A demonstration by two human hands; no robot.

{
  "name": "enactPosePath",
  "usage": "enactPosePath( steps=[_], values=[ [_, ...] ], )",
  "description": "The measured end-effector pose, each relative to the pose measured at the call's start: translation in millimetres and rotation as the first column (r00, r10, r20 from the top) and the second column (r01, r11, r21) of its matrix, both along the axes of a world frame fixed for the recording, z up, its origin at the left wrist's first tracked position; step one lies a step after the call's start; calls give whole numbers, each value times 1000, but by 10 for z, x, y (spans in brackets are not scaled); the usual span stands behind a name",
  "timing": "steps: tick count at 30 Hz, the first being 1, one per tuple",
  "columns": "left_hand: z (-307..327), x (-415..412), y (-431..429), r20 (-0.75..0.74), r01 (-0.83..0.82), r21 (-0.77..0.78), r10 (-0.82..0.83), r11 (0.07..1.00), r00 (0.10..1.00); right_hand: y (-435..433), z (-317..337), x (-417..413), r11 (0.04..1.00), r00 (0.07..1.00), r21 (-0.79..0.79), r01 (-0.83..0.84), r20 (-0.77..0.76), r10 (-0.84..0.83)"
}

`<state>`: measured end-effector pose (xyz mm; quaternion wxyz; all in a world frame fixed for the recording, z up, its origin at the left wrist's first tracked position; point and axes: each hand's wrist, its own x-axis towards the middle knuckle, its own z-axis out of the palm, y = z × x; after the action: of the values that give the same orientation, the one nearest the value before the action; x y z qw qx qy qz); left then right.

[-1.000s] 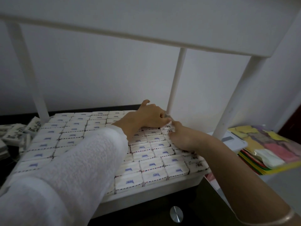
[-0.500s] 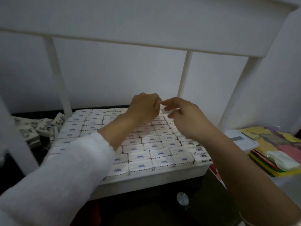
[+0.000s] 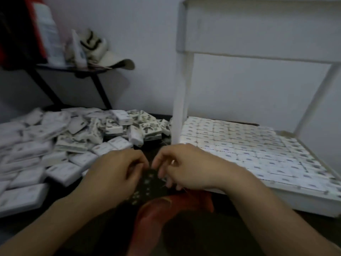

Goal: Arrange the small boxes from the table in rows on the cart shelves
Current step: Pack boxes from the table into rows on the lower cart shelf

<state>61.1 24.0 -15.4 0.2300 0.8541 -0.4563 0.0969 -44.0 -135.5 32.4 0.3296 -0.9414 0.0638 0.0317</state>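
the small boxes [image 3: 114,126] look light, papery and easy to dent, so pinch one across its short sides. the left grip [image 3: 118,174] and right grip [image 3: 188,169] hover loosely curled over the dark worktop [image 3: 149,147], holding nothing visible. too many boxes to count: dozens heaped at left, one full layer in rows on the cart shelf [image 3: 276,196].

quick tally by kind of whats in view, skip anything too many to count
hands: 2 (left hand, right hand)
cart: 1
hat: 1
bottle: 1
tube: 1
total: 6
boxes: too many and too blurred to count
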Motion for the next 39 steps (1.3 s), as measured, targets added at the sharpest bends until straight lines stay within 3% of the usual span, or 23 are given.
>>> enactPosePath(
  steps=[2,6,9,13,15,18,21,23,26,28,30,33,37,39],
  values=[
    [-83,203,219,38,-96,-23,96,995,995,167,-114,255,996,996,-87,-18,84,25],
    [-58,728,443,158,-296,-41,299,954,941,292,-323,797,983,996,-182,19,89,-3],
    [138,1130,452,182,-400,-51,403,915,897,243,-456,1187,939,980,-301,164,159,-120],
    [281,1429,216,190,-466,47,450,883,872,101,-609,1603,883,911,-282,376,286,-297],
    [243,1508,89,214,-494,131,462,860,861,41,-671,1765,831,909,-373,413,229,-349],
    [134,1603,-15,247,-523,182,477,832,844,-41,-699,1914,774,936,-534,341,115,-333],
    [39,1640,-17,267,-511,156,462,845,846,-94,-674,1952,706,950,-652,275,72,-304],
    [27,1634,46,225,-479,82,452,874,863,-95,-650,1934,622,948,-728,287,122,-295],
    [82,1566,205,11,-373,-84,375,924,927,-52,-590,1854,504,953,-814,289,192,-236],
    [144,1451,311,-181,-282,-194,249,940,951,-13,-526,1761,506,952,-807,306,245,-184],
    [210,1287,396,-364,-207,-300,89,931,927,57,-465,1609,546,937,-767,337,331,-114],
    [303,1017,466,-544,-107,-434,-165,895,823,198,-446,1271,646,908,-689,328,419,-14],
    [425,653,463,-580,-29,-517,-326,856,747,303,-394,699,776,855,-601,190,490,171],
    [470,456,411,-574,23,-528,-376,849,728,237,-362,411,830,817,-531,171,547,182]
  ],
)
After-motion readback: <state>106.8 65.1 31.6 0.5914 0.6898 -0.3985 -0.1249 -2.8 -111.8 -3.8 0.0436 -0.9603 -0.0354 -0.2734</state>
